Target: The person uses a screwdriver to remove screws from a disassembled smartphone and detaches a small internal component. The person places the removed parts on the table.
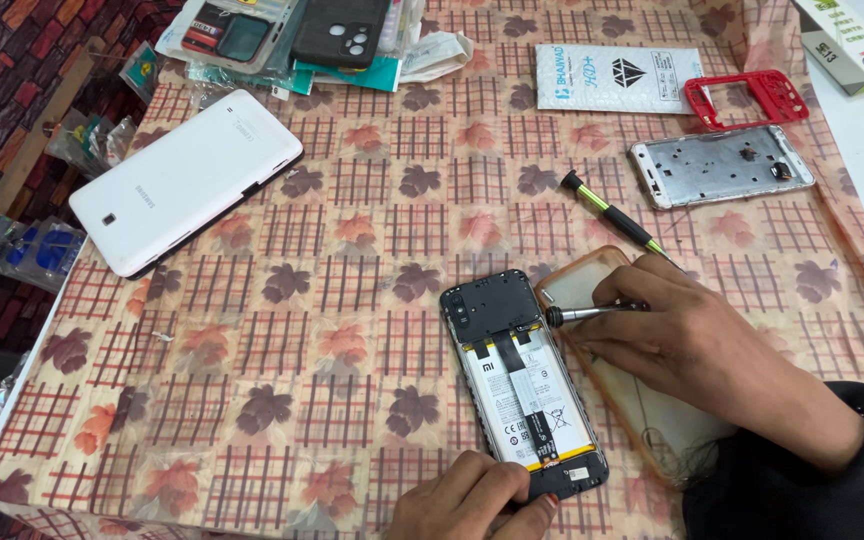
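Observation:
An opened phone lies back-up on the checked tablecloth, its battery and flex cables exposed. My left hand presses on the phone's near bottom corner. My right hand grips a small metal screwdriver, its tip resting at the phone's upper right edge. Under my right hand lies a clear phone case with an orange rim.
A second green-and-black screwdriver lies above my right hand. A white tablet sits far left, a metal phone frame and red frame far right. Phones and packets are piled at the far edge; a white packet lies nearby.

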